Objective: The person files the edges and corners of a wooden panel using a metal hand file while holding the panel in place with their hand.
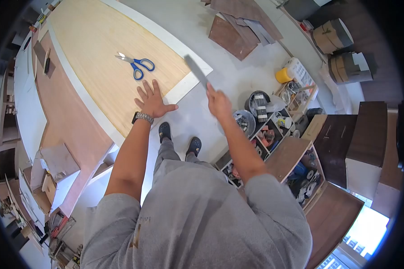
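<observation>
My left hand lies with fingers spread on the pale wood panel near its white-bordered corner, a metal-band watch at the wrist. My right hand is closed round one end of a long, flat grey file, held tilted by the panel's end. The file's far part overlaps the white edging in this view. Just beyond my left fingertips, blue-handled scissors rest on the panel with their blades slightly apart.
At left lies a pinkish-brown sheet with a dark-handled tool on it. Brown sheet offcuts lie on the floor ahead. On my right stand a bucket, crates of tools, a yellow container and dark cabinets.
</observation>
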{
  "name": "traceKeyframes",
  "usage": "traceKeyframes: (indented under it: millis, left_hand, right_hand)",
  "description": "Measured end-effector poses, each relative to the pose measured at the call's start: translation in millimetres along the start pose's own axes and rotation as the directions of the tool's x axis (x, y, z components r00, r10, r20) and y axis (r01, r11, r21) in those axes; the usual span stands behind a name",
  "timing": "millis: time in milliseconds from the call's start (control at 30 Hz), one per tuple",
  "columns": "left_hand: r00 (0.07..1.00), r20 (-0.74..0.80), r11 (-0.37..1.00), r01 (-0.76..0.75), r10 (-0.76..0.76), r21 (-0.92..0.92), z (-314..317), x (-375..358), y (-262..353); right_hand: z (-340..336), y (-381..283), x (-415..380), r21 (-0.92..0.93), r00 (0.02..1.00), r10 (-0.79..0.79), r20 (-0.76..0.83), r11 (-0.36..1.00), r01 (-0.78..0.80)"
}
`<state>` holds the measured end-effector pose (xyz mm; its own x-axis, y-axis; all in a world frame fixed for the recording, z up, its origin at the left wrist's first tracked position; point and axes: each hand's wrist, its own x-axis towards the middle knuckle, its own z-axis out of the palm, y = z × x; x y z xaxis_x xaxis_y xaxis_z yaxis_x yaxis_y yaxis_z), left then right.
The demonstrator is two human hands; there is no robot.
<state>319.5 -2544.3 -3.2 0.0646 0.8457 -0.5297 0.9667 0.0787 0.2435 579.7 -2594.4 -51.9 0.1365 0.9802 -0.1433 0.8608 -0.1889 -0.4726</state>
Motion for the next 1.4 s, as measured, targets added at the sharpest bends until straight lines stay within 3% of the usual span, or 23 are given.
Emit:
traceKeyframes:
  millis: [67,167,333,433,533,733,900,1033,1233,1400]
  left_hand:
    - [1.000,-0.013,1.000,-0.017,0.017,-0.008,-1,2,-2]
    - [1.000,-0.002,1.000,-0.012,0.012,0.010,-1,5,-2]
    - [1.000,-0.003,1.000,0.003,-0.003,-0.007,-4,-4,0]
    - [1.000,-0.011,1.000,0.007,-0.007,-0.010,-3,-2,1]
    - [1.000,-0.009,1.000,-0.001,0.001,-0.011,-4,-2,2]
    - [1.000,-0.017,1.000,0.006,-0.006,0.004,-4,-2,0]
    - [1.000,-0.024,1.000,-0.006,0.007,0.022,-1,2,-1]
    - [1.000,-0.008,1.000,-0.001,0.001,0.012,-8,-6,5]
    - [1.000,0.011,1.000,0.016,-0.017,0.015,-4,-8,2]
    - [1.000,0.004,1.000,-0.003,0.003,0.029,-1,-2,-2]
  right_hand:
    - [-22,-13,35,0.023,0.999,0.021,-0.045,1.000,-0.020]
    - [-22,-7,26,-0.033,0.998,-0.012,-0.056,0.999,0.010]
    - [11,8,-70,0.119,0.998,-0.067,-0.008,0.991,0.068]
    - [13,-14,-17,0.019,0.995,-0.086,-0.054,0.996,0.087]
    - [0,-40,20,0.052,0.995,-0.051,-0.085,0.997,0.055]
    - [14,-6,-74,0.089,0.996,-0.079,0.036,0.993,0.075]
    - [8,-33,0,0.036,0.997,-0.081,0.004,0.996,0.080]
    - [0,-44,10,-0.012,0.999,-0.040,-0.015,0.999,0.040]
    - [16,-10,-76,0.107,0.997,-0.066,0.038,0.992,0.062]
    - [15,-48,-3,0.029,0.995,-0.091,-0.038,0.995,0.092]
